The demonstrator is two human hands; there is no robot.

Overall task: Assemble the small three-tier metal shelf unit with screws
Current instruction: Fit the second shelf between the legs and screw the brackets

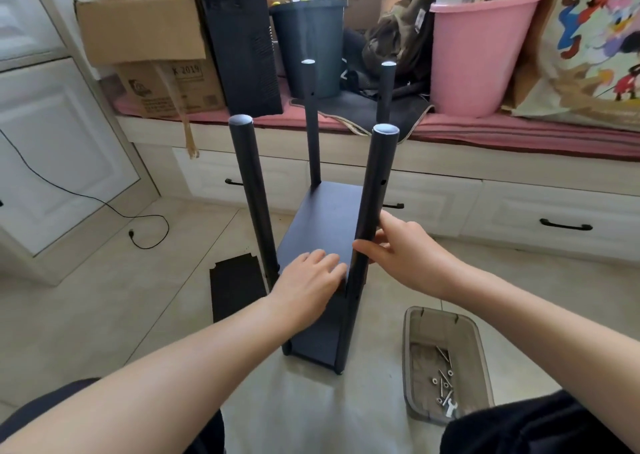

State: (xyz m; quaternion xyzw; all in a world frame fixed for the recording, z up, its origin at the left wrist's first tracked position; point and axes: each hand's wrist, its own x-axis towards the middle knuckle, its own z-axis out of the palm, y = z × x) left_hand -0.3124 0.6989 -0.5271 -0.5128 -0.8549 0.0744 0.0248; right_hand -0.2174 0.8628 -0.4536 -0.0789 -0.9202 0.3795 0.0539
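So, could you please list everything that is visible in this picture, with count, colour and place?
shelf unit: 1, black, upright on the floor, centre
posts: 4, black, at the unit's corners
loose panel: 1, black, flat on the floor, left of the unit
tray: 1, translucent grey, floor at right, holding screws and a small wrench
cardboard box: 1, brown, bench at left
bin: 1, dark, bench centre
tub: 1, pink, bench at right
cable: 1, black, floor at left
left hand: flat on the middle shelf
right hand: grips the near right post
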